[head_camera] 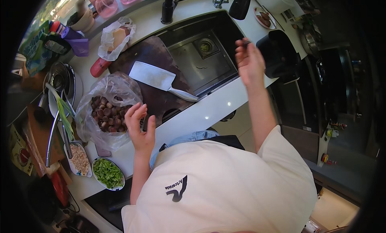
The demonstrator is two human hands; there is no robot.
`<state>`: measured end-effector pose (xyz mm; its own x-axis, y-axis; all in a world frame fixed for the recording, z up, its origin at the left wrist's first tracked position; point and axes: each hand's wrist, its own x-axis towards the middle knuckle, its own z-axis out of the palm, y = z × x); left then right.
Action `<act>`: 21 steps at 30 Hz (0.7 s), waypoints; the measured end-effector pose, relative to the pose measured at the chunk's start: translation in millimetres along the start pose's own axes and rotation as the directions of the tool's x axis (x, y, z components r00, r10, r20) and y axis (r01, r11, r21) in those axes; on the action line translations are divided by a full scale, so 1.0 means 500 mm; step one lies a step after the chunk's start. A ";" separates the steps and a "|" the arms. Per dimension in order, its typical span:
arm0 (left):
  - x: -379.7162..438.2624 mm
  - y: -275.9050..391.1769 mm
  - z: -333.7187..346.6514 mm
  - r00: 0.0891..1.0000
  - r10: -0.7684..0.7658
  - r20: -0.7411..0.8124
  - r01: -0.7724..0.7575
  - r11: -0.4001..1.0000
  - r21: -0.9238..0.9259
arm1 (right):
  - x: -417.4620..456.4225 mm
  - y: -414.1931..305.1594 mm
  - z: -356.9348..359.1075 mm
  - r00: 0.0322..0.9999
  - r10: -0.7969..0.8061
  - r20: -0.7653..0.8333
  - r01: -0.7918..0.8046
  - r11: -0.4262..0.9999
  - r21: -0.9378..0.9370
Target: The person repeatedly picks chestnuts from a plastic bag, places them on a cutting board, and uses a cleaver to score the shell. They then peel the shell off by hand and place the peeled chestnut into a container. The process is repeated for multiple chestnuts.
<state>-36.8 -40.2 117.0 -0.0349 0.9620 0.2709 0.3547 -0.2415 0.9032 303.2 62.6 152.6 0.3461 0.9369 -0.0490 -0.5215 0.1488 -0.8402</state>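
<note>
My left hand (140, 127) is beside the right edge of a clear plastic bag (105, 82) of brown chestnuts (110, 114), its fingers apart and slightly curled, nothing seen in it. My right hand (250, 62) is raised over the sink's right edge, near a black bin (277, 53). Its fingers are bent around a small dark thing (246, 43), too blurred to name. A metal cleaver (153, 76) lies on a dark cutting board (159, 52), its handle pointing toward the counter's front edge. The board covers the left part of the black sink (196, 64).
A plate of sliced green vegetable (108, 173) and a dish of chopped pale food (79, 159) stand at the lower left, near a phone (103, 151). Bowls with a strainer (58, 77) and spring onions (61, 109) are at left. A black faucet (167, 10) rises behind the sink.
</note>
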 end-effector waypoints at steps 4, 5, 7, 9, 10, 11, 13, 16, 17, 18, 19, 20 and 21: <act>-0.020 -0.033 -0.052 0.989 -0.125 -0.077 0.114 0.984 -0.134 | 0.076 -0.115 -0.101 0.967 -0.009 -0.254 -0.015 0.996 -0.091; -0.027 -0.040 -0.061 0.982 -0.162 -0.101 0.146 0.977 -0.153 | 0.081 -0.103 -0.114 0.959 0.085 -0.271 -0.122 0.985 -0.122; -0.041 -0.054 -0.087 0.968 -0.190 -0.163 0.179 0.980 -0.085 | 0.035 -0.030 -0.084 0.961 0.181 -0.208 -0.239 0.924 -0.297; -0.050 -0.078 -0.112 0.942 -0.223 -0.252 0.216 0.975 -0.054 | -0.024 0.052 -0.045 0.962 0.229 -0.148 -0.273 0.821 -0.501; -0.050 -0.093 -0.123 0.926 -0.239 -0.292 0.253 0.967 0.010 | -0.051 0.107 -0.038 0.967 0.247 -0.065 -0.228 0.722 -0.653; -0.046 -0.087 -0.135 0.928 -0.244 -0.283 0.291 0.947 0.138 | -0.079 0.158 -0.029 0.961 0.275 0.024 -0.155 0.609 -0.778; -0.047 -0.103 -0.151 0.958 -0.172 -0.228 0.243 0.911 0.333 | -0.142 0.209 0.033 0.883 0.326 0.339 0.237 0.314 -0.919; -0.075 -0.140 -0.165 0.979 -0.185 -0.088 0.203 0.812 0.548 | -0.195 0.275 0.088 0.761 0.288 0.581 0.601 0.026 -0.799; -0.089 -0.152 -0.163 0.965 -0.236 -0.114 0.260 0.800 0.541 | -0.202 0.292 0.098 0.752 0.284 0.595 0.629 -0.040 -0.776; -0.099 -0.159 -0.155 0.947 -0.288 -0.142 0.319 0.788 0.527 | -0.202 0.306 0.103 0.745 0.305 0.594 0.642 -0.084 -0.762; -0.101 -0.160 -0.146 0.927 -0.336 -0.166 0.372 0.775 0.511 | -0.196 0.314 0.103 0.740 0.322 0.591 0.652 -0.130 -0.747; -0.099 -0.161 -0.141 0.910 -0.355 -0.216 0.415 0.778 0.471 | -0.190 0.322 0.103 0.737 0.337 0.586 0.660 -0.175 -0.730; -0.096 -0.163 -0.134 0.889 -0.376 -0.262 0.456 0.782 0.426 | -0.184 0.328 0.098 0.738 0.331 0.588 0.658 -0.161 -0.736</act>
<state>-126.6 -75.0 52.7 -0.4091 0.9124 -0.0117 0.6589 0.3043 0.6879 147.6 16.5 46.0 -0.3755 0.9268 0.0031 0.8853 0.3597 -0.2947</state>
